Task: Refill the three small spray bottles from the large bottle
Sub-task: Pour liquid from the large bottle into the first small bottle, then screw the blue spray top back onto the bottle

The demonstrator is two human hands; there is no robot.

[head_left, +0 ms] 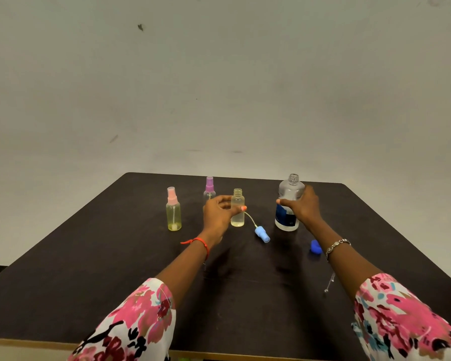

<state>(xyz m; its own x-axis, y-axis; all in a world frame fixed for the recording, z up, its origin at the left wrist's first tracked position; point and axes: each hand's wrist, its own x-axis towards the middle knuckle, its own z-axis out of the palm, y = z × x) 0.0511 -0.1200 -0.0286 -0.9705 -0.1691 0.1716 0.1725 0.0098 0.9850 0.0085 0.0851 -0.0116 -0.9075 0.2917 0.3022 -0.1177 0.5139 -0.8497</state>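
Three small spray bottles stand on the dark table [89, 256]. The pink-topped bottle [173, 210] is at the left, capped. Behind my left hand stands the purple-topped bottle [209, 188], partly hidden. An uncapped small bottle [237, 208] holds a little yellowish liquid; my left hand [219, 213] holds it, thumb across its front. Its blue spray head [262, 234] with tube lies on the table to the right. My right hand [303, 207] grips the large clear bottle [289, 196], which stands upright and uncapped. The large bottle's blue cap [315, 246] lies by my right wrist.
A plain wall rises behind the table's far edge. Thin metal chains [330, 282] hang from my right bracelet above the table. Bare dark tabletop spreads to the left and in front of the bottles.
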